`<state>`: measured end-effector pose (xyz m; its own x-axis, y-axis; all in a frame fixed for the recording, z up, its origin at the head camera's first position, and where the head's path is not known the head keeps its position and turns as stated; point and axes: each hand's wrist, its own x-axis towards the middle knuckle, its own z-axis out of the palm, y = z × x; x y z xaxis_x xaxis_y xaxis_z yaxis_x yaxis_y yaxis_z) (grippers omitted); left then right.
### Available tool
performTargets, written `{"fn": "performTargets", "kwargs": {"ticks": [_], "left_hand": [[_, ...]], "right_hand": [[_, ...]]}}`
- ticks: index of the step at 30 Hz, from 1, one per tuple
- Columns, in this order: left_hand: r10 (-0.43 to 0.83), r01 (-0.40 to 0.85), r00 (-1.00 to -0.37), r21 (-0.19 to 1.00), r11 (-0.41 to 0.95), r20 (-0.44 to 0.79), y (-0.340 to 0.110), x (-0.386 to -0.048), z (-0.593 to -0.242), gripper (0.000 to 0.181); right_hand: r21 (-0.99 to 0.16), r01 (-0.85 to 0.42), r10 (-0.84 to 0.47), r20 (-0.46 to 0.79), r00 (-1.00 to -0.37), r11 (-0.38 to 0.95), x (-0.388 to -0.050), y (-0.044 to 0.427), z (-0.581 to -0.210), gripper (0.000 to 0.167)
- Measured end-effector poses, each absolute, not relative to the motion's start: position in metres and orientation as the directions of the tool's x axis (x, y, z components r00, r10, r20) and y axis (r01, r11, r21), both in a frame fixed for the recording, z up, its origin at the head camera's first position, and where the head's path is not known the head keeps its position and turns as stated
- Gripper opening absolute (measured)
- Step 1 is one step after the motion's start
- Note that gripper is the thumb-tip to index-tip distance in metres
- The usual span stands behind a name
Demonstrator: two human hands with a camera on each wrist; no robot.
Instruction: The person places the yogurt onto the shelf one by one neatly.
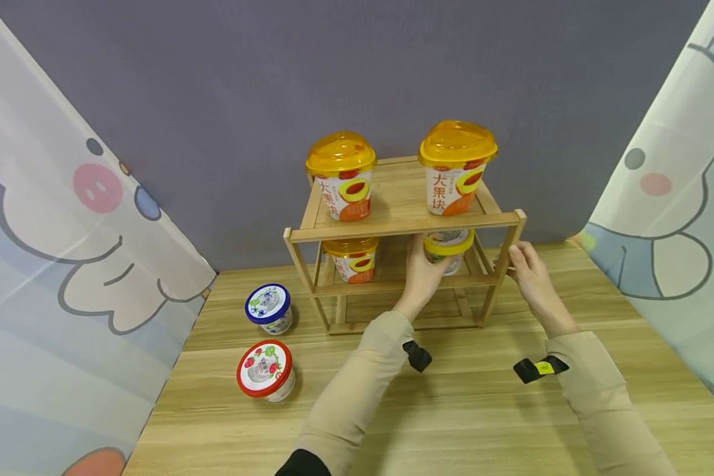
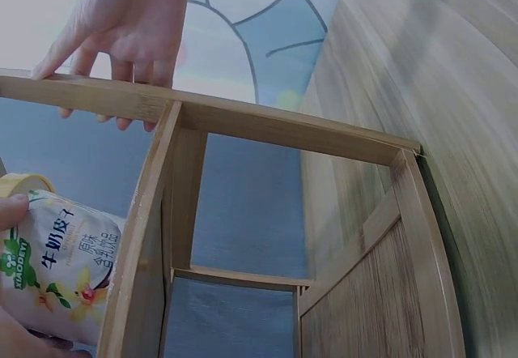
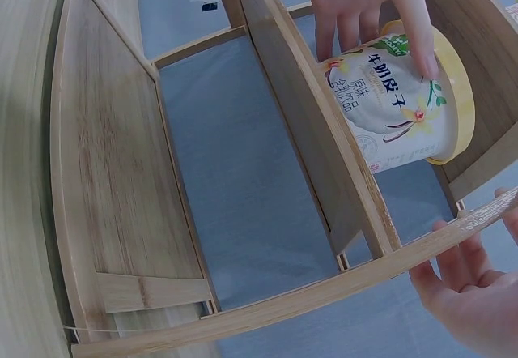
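A white tub with a yellow lid (image 1: 449, 246) stands on the middle shelf of the wooden rack (image 1: 393, 228), towards its right side. My left hand (image 1: 421, 277) grips this tub (image 3: 396, 99), thumb and fingers on either side of it. At the rack's right front post, my right hand (image 1: 532, 281) pinches the wood between thumb and fingers; in the left wrist view the right hand (image 2: 133, 30) lies over the rack's side rail. An orange-lidded cup (image 1: 355, 260) occupies the left of that shelf.
Two orange-lidded cups, one left (image 1: 342, 178) and one right (image 1: 455, 168), stand on the top shelf. Left of the rack, a blue-lidded tub (image 1: 269, 307) and a red-lidded tub (image 1: 266, 370) sit on the wooden table (image 1: 452, 410). A grey wall rises behind.
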<state>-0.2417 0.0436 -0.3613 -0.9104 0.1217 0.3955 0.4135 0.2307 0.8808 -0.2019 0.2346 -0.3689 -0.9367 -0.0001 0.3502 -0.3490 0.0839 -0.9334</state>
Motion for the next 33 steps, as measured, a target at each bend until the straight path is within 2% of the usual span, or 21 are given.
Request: {"fn": "performTargets", "kwargs": {"ticks": [6, 19, 24, 33], "left_hand": [[0.116, 0.406, -0.914, 0.883, 0.235, 0.389, 0.041, -0.235, -0.362, 0.057], [0.095, 0.416, -0.909, 0.889, 0.188, 0.405, 0.029, -0.213, -0.361, 0.049], [0.097, 0.426, -0.905, 0.876, 0.225, 0.415, 0.025, -0.203, -0.364, 0.045], [0.138, 0.508, -0.861, 0.814, 0.283, 0.489, 0.016, -0.190, -0.368, 0.042]], "right_hand": [[-0.934, -0.349, -0.005, 0.350, -0.937, 0.080, -0.202, 0.234, -0.369, 0.015], [-0.926, -0.375, -0.024, 0.374, -0.927, 0.054, -0.203, 0.236, -0.371, 0.016], [-0.924, -0.379, -0.022, 0.378, -0.925, 0.045, -0.203, 0.235, -0.371, 0.016], [-0.925, -0.379, -0.027, 0.379, -0.925, 0.036, -0.202, 0.235, -0.370, 0.016]]}}
